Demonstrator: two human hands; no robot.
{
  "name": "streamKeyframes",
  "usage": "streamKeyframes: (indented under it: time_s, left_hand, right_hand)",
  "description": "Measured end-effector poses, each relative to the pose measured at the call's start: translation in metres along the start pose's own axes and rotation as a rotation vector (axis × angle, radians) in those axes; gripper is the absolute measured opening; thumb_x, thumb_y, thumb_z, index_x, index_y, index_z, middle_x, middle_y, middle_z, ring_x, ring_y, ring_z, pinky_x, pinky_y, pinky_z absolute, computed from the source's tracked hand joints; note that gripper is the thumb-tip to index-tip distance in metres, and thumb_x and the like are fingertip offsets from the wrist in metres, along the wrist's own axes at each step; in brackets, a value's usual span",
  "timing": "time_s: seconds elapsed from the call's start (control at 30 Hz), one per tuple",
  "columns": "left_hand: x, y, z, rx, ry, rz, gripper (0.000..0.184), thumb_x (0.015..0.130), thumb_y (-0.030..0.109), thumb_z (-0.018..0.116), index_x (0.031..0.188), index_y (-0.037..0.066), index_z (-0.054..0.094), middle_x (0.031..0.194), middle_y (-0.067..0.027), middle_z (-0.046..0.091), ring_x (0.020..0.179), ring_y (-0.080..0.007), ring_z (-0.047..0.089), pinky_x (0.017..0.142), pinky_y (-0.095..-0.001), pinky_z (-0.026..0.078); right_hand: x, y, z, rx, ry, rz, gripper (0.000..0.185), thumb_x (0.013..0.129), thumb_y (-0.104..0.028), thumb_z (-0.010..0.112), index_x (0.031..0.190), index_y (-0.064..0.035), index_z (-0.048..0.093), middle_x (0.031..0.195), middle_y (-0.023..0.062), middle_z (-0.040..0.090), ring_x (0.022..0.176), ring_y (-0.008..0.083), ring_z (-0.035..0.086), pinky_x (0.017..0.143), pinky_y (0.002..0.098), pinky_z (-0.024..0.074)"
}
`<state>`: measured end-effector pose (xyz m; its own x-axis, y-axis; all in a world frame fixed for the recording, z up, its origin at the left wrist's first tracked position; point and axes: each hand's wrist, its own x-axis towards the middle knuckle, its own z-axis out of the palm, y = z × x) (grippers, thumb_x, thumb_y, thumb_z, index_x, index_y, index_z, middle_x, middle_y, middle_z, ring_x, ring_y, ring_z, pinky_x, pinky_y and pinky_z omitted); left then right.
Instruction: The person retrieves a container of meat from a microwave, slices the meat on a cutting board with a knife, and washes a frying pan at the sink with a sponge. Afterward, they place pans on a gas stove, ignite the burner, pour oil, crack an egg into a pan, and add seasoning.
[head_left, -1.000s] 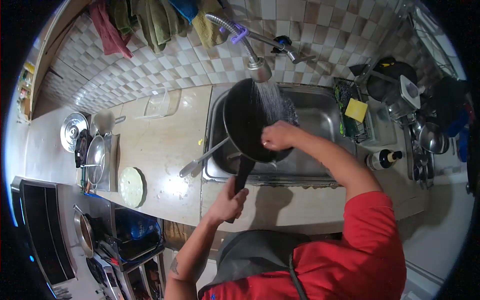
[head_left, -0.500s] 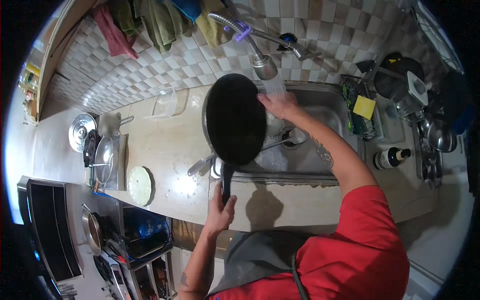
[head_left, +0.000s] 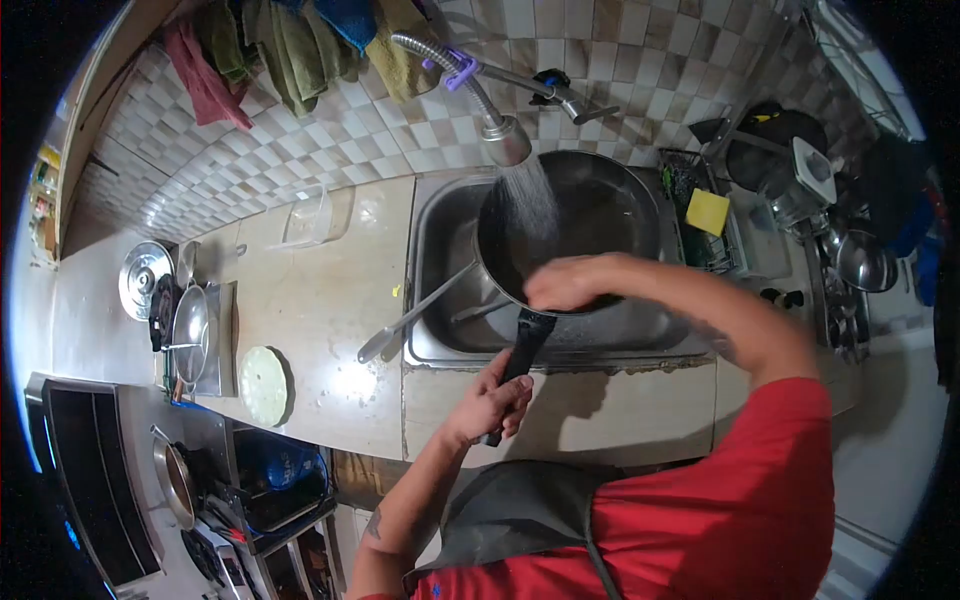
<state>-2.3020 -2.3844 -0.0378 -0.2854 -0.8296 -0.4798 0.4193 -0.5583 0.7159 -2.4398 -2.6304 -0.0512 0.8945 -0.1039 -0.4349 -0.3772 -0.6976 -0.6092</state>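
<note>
A dark frying pan point(head_left: 610, 215) lies nearly level over the sink point(head_left: 428, 230), its inside facing up. My left hand point(head_left: 490, 405) is wrapped round its black handle near the counter's front edge. My right hand point(head_left: 568, 283), blurred by motion, is at the pan's near side, just above where the handle joins. Its fingers point down and do not show clearly. From the faucet head point(head_left: 507, 142), water sprays into the pan's left part. A long metal utensil point(head_left: 420, 312) slants across the sink's left rim, partly hidden by the pan.
A yellow sponge point(head_left: 708, 212) sits in a rack right of the sink. Further right are a glass jug point(head_left: 797, 195) and metal utensils. Left on the counter are a pale green round lid point(head_left: 263, 386) and a clear container point(head_left: 308, 218). Cloths point(head_left: 290, 55) hang above.
The pan has gone from tilted up to nearly level and moved right over the sink, under the spray. My right hand has moved from its far rim to the near side by the handle.
</note>
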Motion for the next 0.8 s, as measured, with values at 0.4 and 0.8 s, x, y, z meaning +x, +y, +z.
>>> streamKeyframes:
  time_s: [0.4, 0.8]
  left_hand:
    - [-0.005, 0.008, 0.025, 0.148, 0.003, -0.032, 0.049, 0.101, 0.011, 0.053, 0.145, 0.007, 0.032, 0.067, -0.001, 0.047, 0.045, -0.0115, 0.048, 0.041, -0.0282, 0.041]
    - [-0.023, -0.001, 0.037, 0.064, -0.001, -0.039, 0.044, 0.099, 0.011, 0.051, 0.139, 0.006, 0.033, 0.068, -0.0013, 0.046, 0.044, -0.0102, 0.045, 0.039, -0.0264, 0.04]
  right_hand:
    - [0.086, 0.086, -0.006, -0.202, 1.289, 0.043, 0.012, 0.089, -0.013, 0.053, 0.088, -0.0003, 0.053, 0.092, 0.025, 0.055, 0.085, 0.0431, 0.055, 0.074, 0.0521, 0.0447]
    - [0.052, 0.082, -0.029, -0.542, 0.611, -0.347, 0.018, 0.093, -0.018, 0.056, 0.101, -0.002, 0.06, 0.105, 0.0176, 0.059, 0.102, 0.0383, 0.058, 0.088, 0.0454, 0.0499]
